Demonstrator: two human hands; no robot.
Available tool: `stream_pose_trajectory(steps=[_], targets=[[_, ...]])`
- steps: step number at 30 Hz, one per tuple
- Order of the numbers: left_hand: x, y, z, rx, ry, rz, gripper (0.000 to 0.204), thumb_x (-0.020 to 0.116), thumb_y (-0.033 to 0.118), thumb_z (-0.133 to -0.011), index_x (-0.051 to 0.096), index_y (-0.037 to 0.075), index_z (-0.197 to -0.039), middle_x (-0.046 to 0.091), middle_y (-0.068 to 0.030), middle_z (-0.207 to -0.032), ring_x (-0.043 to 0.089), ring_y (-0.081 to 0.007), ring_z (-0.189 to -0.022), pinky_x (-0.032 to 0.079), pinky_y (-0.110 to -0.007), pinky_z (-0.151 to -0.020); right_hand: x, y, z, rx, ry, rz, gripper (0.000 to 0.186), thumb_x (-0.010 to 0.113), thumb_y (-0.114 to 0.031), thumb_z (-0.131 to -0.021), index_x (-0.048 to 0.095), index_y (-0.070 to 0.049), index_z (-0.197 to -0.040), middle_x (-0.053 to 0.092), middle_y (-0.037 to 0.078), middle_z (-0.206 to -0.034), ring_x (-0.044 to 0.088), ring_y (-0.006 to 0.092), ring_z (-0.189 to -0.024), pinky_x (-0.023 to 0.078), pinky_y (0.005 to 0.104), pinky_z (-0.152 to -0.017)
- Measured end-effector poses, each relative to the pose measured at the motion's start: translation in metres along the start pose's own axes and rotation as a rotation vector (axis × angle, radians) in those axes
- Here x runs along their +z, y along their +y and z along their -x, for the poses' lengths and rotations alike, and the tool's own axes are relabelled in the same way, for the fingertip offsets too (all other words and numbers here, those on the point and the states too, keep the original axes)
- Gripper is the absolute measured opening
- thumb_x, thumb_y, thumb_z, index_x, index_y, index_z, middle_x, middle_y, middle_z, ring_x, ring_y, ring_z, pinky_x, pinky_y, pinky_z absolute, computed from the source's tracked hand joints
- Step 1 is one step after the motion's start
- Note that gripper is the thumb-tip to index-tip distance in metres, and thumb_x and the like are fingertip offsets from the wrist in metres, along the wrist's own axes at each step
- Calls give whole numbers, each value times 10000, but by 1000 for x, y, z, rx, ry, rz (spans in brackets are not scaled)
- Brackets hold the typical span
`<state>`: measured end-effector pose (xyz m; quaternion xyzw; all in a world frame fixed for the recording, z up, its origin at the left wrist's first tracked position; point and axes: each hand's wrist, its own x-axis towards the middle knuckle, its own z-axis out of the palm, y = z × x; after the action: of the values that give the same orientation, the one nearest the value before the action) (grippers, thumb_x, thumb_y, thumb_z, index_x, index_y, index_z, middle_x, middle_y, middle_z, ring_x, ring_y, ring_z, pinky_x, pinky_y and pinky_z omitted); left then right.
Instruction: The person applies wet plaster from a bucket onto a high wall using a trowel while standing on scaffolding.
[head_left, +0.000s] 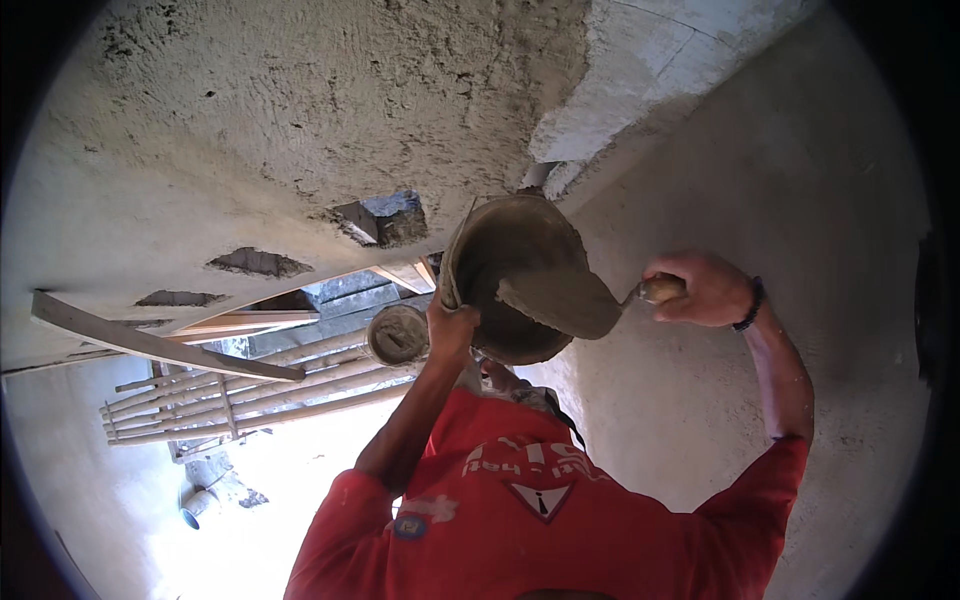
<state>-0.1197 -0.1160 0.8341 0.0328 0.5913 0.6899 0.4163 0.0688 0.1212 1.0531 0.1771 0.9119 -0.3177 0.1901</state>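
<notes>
The left hand (pixel 452 328) is closed around the near-left edge of a round, grey-brown, mortar-coated bucket (pixel 530 213), which sits between the two hands with its wide mouth facing the viewer. A thin, flat, greyish strip (pixel 461 250) rises just above this hand along the bucket's side; whether the fingers grip it too cannot be told.

The right hand (pixel 708 289), a dark beaded bracelet (pixel 750 304) at its wrist, is curled around the short wooden handle of a trowel (pixel 565 303). The trowel's broad blade, covered in grey-brown mortar, points left from this hand and overlaps the bucket's mouth.

Just left of the left hand is a smaller round, mortar-smeared container (pixel 397 336). Farther left are pale wooden poles (pixel 270 388) and a long, greyish board (pixel 165 340). Beyond both hands spreads a rough, grey-brown plastered wall (pixel 330 110).
</notes>
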Motion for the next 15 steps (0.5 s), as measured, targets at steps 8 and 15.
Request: stream_pose_trajectory(steps=[8, 15], targets=[[-3, -28, -8, -61, 76, -10, 501, 509, -49, -637, 542, -14, -1136, 581, -20, -849, 527, -107, -680, 433, -229, -586, -94, 54, -41, 157, 354, 201, 545, 666, -295, -797, 538, -9, -1242, 652, 141, -1018, 633, 216, -870, 496, 336, -774], [-2, -28, -6, 70, 58, -67, 475, 492, -44, -667, 548, -10, -1138, 611, -48, -894, 571, -135, -747, 468, -260, -655, -95, 12, 20, 135, 352, 259, 455, 671, -290, -807, 563, -26, -1162, 630, 144, -992, 623, 231, -848, 505, 343, -772]])
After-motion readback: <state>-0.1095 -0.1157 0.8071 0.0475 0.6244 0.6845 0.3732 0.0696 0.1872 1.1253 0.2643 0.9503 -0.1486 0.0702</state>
